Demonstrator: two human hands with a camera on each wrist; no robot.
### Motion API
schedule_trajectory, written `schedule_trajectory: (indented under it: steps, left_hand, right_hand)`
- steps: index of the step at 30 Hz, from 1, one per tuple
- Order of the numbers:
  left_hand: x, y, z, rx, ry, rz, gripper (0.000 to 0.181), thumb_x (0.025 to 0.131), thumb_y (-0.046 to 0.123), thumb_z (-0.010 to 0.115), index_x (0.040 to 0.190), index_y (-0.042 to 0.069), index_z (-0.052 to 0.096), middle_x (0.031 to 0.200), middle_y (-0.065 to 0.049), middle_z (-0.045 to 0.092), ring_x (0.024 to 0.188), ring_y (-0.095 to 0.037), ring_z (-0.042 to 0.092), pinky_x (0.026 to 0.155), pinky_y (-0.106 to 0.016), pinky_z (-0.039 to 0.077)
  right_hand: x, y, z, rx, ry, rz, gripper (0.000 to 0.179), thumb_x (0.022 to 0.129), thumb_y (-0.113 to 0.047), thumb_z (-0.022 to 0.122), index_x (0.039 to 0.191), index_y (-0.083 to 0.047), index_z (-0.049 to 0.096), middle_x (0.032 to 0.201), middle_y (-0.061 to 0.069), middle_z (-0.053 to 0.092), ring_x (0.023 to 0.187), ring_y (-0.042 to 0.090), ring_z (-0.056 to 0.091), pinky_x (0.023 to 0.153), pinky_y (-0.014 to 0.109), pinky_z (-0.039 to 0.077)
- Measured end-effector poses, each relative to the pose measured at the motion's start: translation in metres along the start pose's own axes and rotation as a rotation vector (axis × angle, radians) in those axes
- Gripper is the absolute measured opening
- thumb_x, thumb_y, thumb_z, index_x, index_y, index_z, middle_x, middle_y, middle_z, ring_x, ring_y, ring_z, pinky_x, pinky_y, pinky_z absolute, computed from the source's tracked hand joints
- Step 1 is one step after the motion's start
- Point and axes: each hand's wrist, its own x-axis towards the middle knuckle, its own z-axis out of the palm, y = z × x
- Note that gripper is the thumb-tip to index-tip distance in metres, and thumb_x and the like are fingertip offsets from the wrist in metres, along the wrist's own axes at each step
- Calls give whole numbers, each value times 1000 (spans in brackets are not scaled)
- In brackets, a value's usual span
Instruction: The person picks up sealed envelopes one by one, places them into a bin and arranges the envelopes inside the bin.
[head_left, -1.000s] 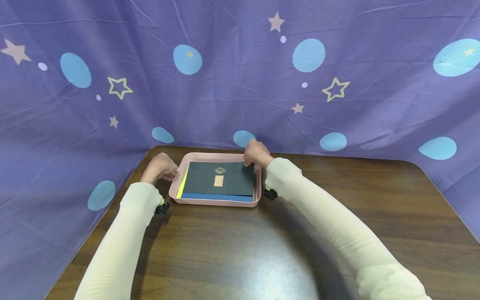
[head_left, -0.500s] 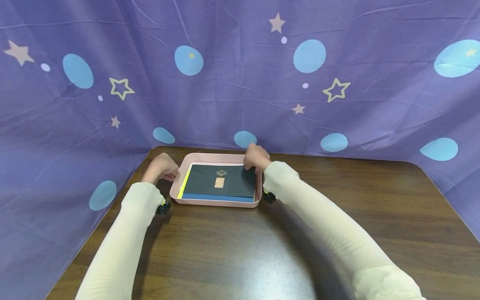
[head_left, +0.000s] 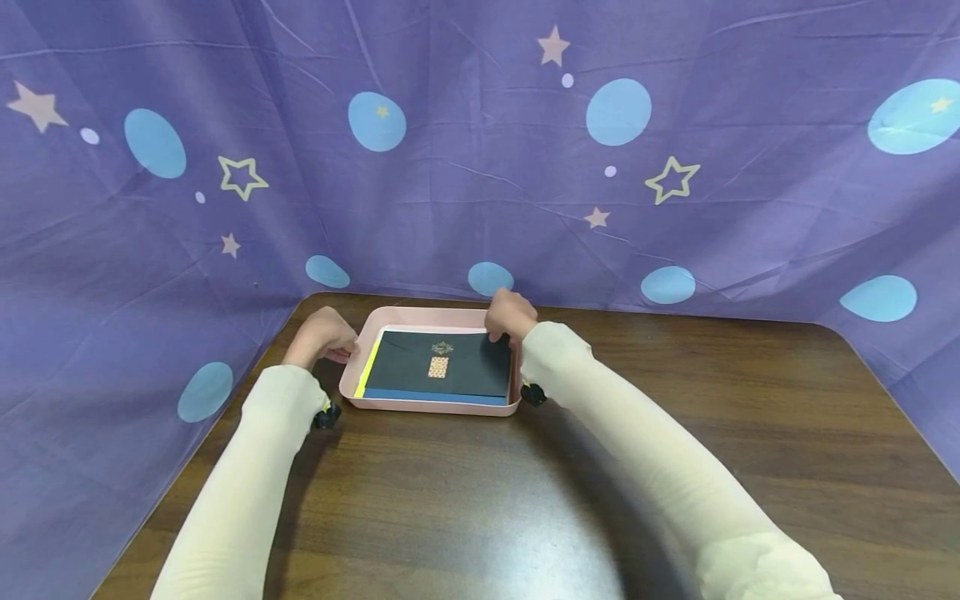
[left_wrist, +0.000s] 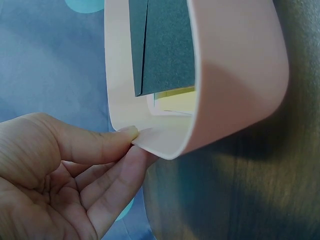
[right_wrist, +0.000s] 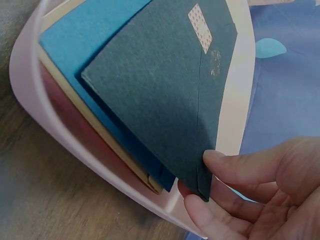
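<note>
A pink tray (head_left: 431,406) holds a stack of paper envelopes. On top lies a dark green envelope (head_left: 405,360) with a gold emblem and a small patterned sticker. My right hand (head_left: 512,315) pinches its far right corner between thumb and fingers; in the right wrist view that corner is raised off the stack. Under it show a blue envelope (right_wrist: 70,37), a tan edge and a dark red one, and yellow paper (head_left: 367,368) at the left. My left hand (left_wrist: 75,170) pinches the tray's left rim between thumb and index finger.
The tray stands at the back left of a brown wooden table (head_left: 465,483). A purple curtain (head_left: 450,200) with stars and blue ovals hangs behind the table and along its left side.
My right hand has drawn the dark green envelope slightly toward me, and a white edge now shows behind it. My left hand stays on the tray rim.
</note>
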Motion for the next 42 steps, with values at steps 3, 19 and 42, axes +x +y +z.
schedule_trajectory:
  steps: [3, 19, 42]
  left_hand:
    - [0, -1, 0, -9, -5, 6, 20, 74, -12, 64, 72, 2, 48, 83, -14, 53, 52, -10, 62, 56, -23, 63]
    - [0, -2, 1, -15, -5, 0, 18, 76, -12, 66, 77, -2, 51, 90, -17, 52, 55, -12, 63, 60, -26, 65]
    - [-1, 3, -4, -67, -44, 13, 16, 76, -12, 57, 75, 1, 47, 76, -11, 53, 55, -12, 61, 59, -25, 65]
  right_hand:
    - [1, -2, 1, -4, -4, 12, 12, 89, -14, 77, 99, -8, 74, 109, 12, 72, 61, 22, 67, 48, 29, 58]
    - [-7, -3, 12, -38, 8, -6, 16, 89, -14, 78, 102, -8, 73, 105, 12, 72, 55, 20, 57, 43, 27, 51]
    - [-8, -10, 11, -79, 12, 35, 18, 89, -15, 78, 105, -12, 71, 96, 7, 66, 69, 20, 54, 51, 30, 47]
